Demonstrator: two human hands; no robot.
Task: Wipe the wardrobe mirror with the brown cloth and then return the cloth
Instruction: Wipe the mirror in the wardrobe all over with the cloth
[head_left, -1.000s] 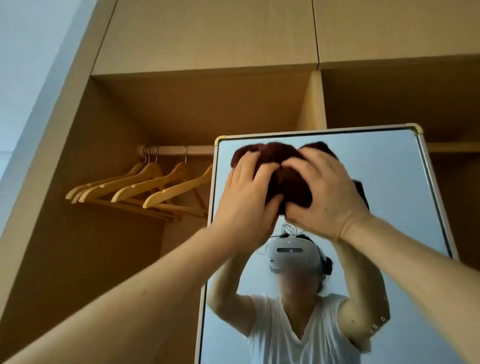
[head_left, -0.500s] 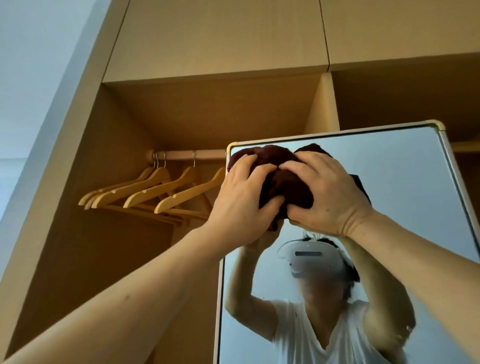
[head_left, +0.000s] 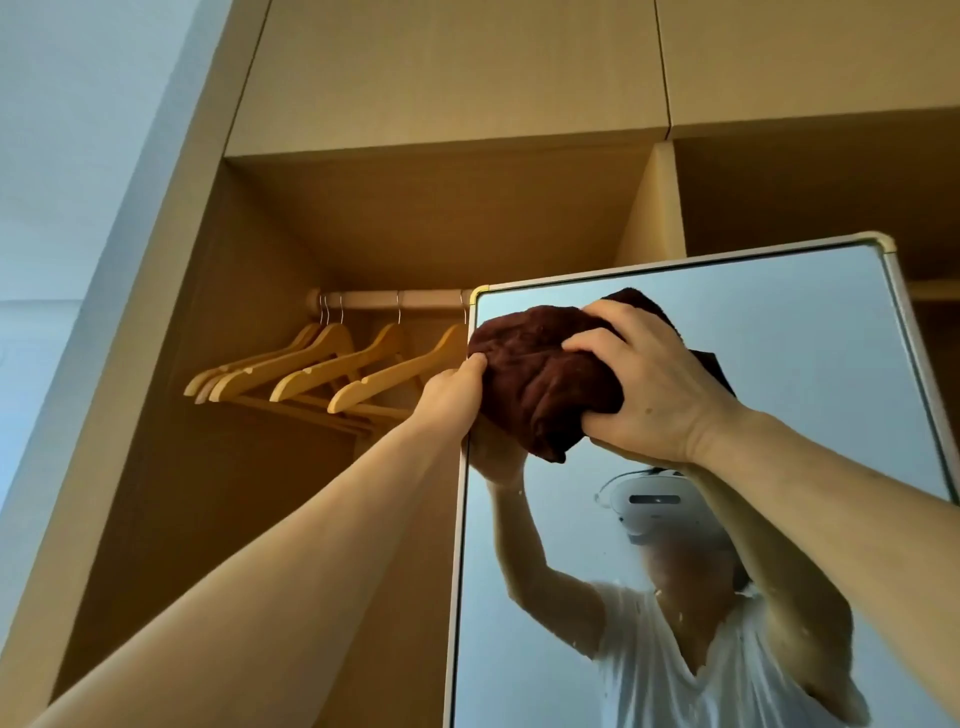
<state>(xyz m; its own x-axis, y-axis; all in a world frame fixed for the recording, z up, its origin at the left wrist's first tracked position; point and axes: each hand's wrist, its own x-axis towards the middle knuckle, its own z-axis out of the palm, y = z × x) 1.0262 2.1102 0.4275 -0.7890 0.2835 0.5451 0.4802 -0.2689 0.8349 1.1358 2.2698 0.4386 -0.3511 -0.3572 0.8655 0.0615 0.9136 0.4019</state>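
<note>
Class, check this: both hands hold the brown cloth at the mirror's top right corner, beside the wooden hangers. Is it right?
No. The head view shows the left hand and right hand holding the brown cloth at the top left corner of the mirror, beside the wooden hangers.

Both hands gripping bunched brown cloth (head_left: 540, 379) against mirror (head_left: 779, 332) top-left corner, wooden hangers (head_left: 332, 371) beside

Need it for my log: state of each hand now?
Left hand: pinches the cloth at its left edge.
Right hand: grips the cloth on the mirror.
</note>
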